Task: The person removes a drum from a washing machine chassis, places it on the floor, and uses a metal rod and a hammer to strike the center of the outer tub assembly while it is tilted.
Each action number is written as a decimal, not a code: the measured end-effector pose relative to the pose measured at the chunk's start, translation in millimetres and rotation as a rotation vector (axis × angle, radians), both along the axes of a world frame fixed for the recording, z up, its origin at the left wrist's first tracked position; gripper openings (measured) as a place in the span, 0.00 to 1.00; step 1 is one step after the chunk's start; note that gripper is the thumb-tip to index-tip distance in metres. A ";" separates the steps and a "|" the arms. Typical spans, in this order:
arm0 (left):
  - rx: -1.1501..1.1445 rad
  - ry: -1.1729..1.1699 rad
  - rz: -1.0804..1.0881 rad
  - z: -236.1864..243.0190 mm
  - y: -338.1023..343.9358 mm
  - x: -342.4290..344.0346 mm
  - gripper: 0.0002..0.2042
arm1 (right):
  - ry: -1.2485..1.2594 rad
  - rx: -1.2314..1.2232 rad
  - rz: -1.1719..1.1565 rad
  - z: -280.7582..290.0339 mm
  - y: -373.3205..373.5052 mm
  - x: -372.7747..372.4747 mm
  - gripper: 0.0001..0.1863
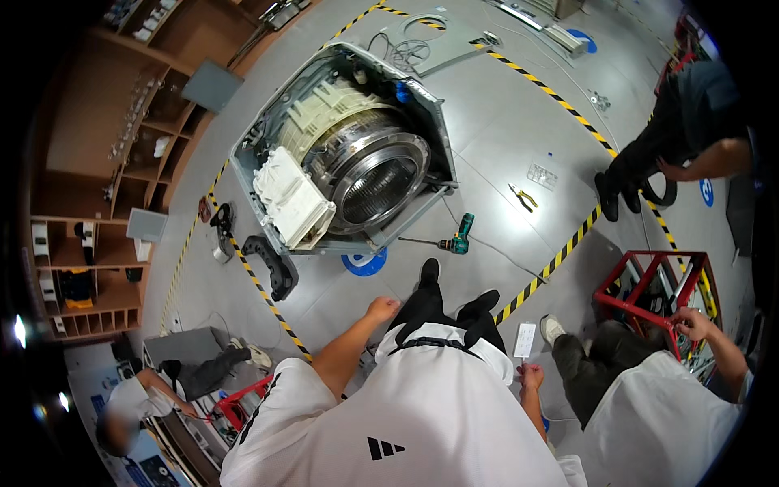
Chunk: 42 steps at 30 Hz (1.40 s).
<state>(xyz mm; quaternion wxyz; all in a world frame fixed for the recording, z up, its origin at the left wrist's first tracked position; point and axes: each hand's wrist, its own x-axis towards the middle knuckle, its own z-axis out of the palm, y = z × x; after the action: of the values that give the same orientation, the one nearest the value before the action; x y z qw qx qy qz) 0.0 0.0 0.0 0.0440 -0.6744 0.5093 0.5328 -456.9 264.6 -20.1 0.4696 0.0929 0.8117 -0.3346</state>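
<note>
My left hand point(383, 308) hangs in front of my left side, fingers curled closed, and nothing shows in it. Low at my right side, my right hand point(531, 376) pinches the lower end of a white card point(525, 340) with dark print. Ahead stands an opened front-loading washing machine point(377, 183), its drum and round metal opening exposed. A white boxy part point(294, 199) sits at its left front corner. On the floor before my feet lies a green and black power drill point(460, 235) with a long bit. Yellow-handled pliers point(523, 198) lie to its right.
A dark curved weight point(270, 268) lies left of the machine. Striped tape point(560, 258) and a thin cable cross the floor. At right, a co-worker's hand point(690, 323) touches a red-framed tool cart point(649, 292); another person point(690, 130) stands beyond. Shelves point(122, 162) line the left.
</note>
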 end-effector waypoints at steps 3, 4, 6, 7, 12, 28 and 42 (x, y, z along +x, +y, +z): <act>0.022 -0.049 0.020 -8.5 12.8 15.3 0.17 | 0.054 -0.006 0.055 14.6 -30.0 -8.5 0.11; 0.037 -0.020 0.043 -12.4 7.8 28.6 0.18 | 0.070 -0.011 0.067 20.5 -47.3 -1.1 0.10; 0.044 0.006 0.084 -19.8 4.6 47.3 0.18 | 0.072 -0.042 0.076 30.0 -72.1 14.6 0.09; 0.035 0.004 0.103 -23.2 6.2 52.9 0.18 | 0.058 -0.067 0.074 34.2 -79.6 20.5 0.09; 0.023 -0.039 -0.010 -15.7 -20.1 59.7 0.18 | 0.014 -0.021 0.193 46.1 -103.5 45.0 0.05; 0.045 0.049 0.136 -31.5 -57.4 110.2 0.16 | 0.033 0.060 0.286 76.7 -156.5 108.5 0.09; 0.228 0.133 0.079 7.5 -100.8 94.6 0.11 | 0.048 0.059 0.058 49.9 -101.4 138.1 0.07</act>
<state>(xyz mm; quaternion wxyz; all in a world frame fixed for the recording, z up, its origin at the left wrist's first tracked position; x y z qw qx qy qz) 94.6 -100.8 7.5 0.0656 -0.6478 0.4200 0.6322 -318.8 163.2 29.7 0.4567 0.0751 0.8346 -0.2988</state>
